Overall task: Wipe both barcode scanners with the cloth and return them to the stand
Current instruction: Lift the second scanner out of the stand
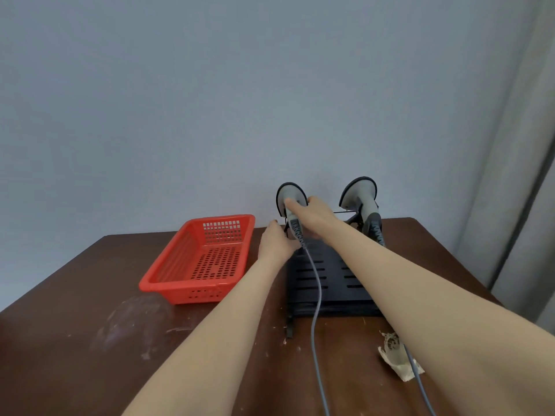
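Observation:
Two grey barcode scanners stand upright at the back of a black slotted stand [330, 274]. My right hand [309, 210] grips the left scanner [289, 196] around its head and neck, index finger lying along it. At the stand's back left corner, my left hand [274, 241] touches the stand beside that scanner's ribbed handle, its fingertips partly hidden. Nothing touches the right scanner [360, 196], which sits in the stand. A grey cable [318, 295] runs from the left scanner toward me. A crumpled beige cloth [393, 352] lies on the table near my right forearm.
A red perforated plastic basket [168, 283] sits empty left of the stand on the brown wooden table [75, 325]. A second grey cable [420, 382] crosses the cloth. The wall is right behind the scanners, and a curtain hangs at the right.

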`<state>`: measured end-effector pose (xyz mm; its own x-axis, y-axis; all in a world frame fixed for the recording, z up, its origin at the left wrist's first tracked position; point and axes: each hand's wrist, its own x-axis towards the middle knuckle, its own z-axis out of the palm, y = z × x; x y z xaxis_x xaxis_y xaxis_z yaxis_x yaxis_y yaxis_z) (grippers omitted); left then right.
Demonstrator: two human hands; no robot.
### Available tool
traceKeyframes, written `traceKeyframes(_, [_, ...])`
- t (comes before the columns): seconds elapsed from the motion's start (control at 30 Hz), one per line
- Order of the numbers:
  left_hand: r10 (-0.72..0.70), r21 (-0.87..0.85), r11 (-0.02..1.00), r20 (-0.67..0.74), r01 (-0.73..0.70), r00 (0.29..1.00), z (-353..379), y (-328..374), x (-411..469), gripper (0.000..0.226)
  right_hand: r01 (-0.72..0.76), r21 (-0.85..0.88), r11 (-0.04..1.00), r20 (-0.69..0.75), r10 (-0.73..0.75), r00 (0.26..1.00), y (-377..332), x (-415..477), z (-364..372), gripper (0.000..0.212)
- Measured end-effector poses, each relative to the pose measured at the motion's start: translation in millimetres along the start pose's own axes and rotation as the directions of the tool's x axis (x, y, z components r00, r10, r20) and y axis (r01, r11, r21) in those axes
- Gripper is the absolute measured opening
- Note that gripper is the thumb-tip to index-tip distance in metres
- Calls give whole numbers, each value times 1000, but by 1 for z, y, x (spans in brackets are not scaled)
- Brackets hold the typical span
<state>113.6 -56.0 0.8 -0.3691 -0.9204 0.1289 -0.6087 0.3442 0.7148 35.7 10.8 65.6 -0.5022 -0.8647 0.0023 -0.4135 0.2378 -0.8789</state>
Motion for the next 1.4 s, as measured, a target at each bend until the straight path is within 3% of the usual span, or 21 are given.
traceKeyframes(0.13, [13,7,1000,26,-13,1000,18,-2,11,54,4,37,999,16,-4,1000,5,14,3,69])
traceKeyframes(0.3, [21,7,1000,-39,-21,999,29,-3,23,32,-35,136,990,25,32,999,7,15,1,31])
traceKeyframes(0.4, [16,-16,1000,-82,-17,997,30,-1,21,16,-62,207,976,46,53,997,8,19,1,28])
traceKeyframes(0.6, [85,16,996,-68,-84,994,27,3,17,16,-67,191,979,30,62,998,15,27,9,36])
traceKeyframes(0.8, [71,-26,997,-68,-73,995,29,0,20,15,-14,197,980,-37,22,999,16,28,14,15])
traceKeyframes(1.23, [133,91,988,-45,-128,990,37,-6,30,13,4,164,986,-144,20,989,16,27,19,65])
traceKeyframes(1.4, [159,129,980,-57,-151,986,37,-4,30,9,31,199,980,-146,-1,989,13,24,14,63])
